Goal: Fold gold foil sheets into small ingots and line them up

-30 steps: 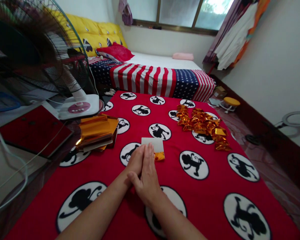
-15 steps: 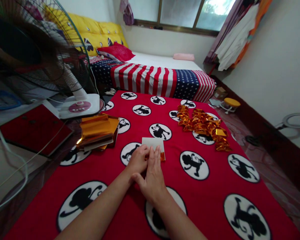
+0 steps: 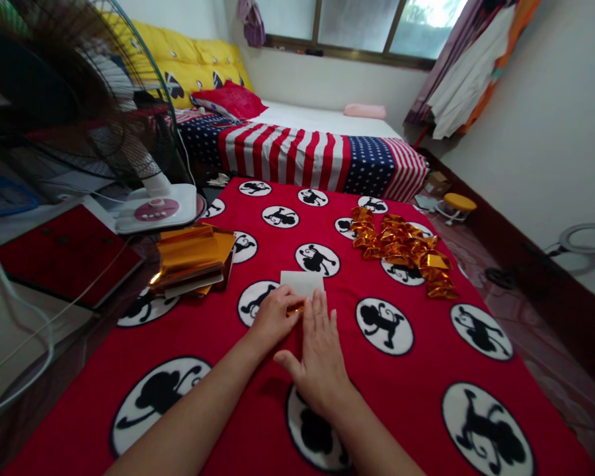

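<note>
A sheet of foil paper (image 3: pixel 303 281) lies pale side up on the red cloth, with a strip of its orange foil side turned over at the near edge. My left hand (image 3: pixel 274 316) is at that near edge, fingers curled and closed on the fold. My right hand (image 3: pixel 322 357) lies flat beside it, fingers stretched over the right part of the fold, thumb spread. Both hands hide much of the near edge. To the left sits a stack of gold foil sheets (image 3: pixel 193 254). Several folded gold foil pieces (image 3: pixel 406 244) stand in rows at the right.
The red cloth with monkey prints (image 3: pixel 198 330) covers the surface under my hands. An electric fan (image 3: pixel 156 205) stands at the left beside a dark red board (image 3: pixel 64 254). Behind is a bed with a striped cover (image 3: pixel 287 152). A yellow stool (image 3: pixel 460 202) stands on the floor at right.
My right hand has slid slightly right along the fold and now lies a little apart from my left hand. The left hand stays at the fold, shifted slightly.
</note>
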A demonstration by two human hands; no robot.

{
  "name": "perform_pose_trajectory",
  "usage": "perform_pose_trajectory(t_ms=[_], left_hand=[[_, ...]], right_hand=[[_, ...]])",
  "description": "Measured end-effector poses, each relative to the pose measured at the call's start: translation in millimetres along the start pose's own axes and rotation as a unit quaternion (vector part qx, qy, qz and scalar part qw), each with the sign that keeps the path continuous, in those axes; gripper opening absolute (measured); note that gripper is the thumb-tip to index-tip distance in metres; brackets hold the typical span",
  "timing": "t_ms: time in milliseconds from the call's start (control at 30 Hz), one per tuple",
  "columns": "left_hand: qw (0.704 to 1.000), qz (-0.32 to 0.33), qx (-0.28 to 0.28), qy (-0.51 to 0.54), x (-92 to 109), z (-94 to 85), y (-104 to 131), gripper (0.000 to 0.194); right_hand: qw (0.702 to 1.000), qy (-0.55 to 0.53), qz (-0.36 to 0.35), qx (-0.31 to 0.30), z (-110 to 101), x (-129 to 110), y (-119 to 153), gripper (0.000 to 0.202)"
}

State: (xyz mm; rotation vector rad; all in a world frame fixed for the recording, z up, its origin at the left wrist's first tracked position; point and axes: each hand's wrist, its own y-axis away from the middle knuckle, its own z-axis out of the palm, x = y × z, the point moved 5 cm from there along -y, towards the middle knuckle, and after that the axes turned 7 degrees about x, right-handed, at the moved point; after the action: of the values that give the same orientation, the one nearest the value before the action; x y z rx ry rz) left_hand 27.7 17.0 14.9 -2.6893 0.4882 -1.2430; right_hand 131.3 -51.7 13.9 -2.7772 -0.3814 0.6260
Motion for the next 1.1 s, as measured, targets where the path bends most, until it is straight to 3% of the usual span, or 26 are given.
perform_pose_trajectory(t_ms=[133,333,667,833,1100], left_hand=[[1.0,0.01,0.012,0.019,1,-1.4,2,0.025],[1.0,0.008,0.017,0.001,-10,-11.8,5,0.016],[0.999,-0.012,0.026,-0.018,-28,-31.9,11,0.021],[0.992,-0.073,0.059,-0.079,-24,-37.6,9,0.039],[0.974,-0.151,0.05,-0.159,-16,-34.8,2,0.02]], right_hand=[[0.998,0.034,-0.023,-0.042,8,-2,7,0.1],[0.997,0.046,-0.003,-0.061,6,6,7,0.096],[0.996,0.05,0.016,-0.073,7,4,6,0.101],[0.996,0.06,0.019,-0.061,8,3,6,0.102],[0.994,0.09,0.035,-0.047,12,1,9,0.102]])
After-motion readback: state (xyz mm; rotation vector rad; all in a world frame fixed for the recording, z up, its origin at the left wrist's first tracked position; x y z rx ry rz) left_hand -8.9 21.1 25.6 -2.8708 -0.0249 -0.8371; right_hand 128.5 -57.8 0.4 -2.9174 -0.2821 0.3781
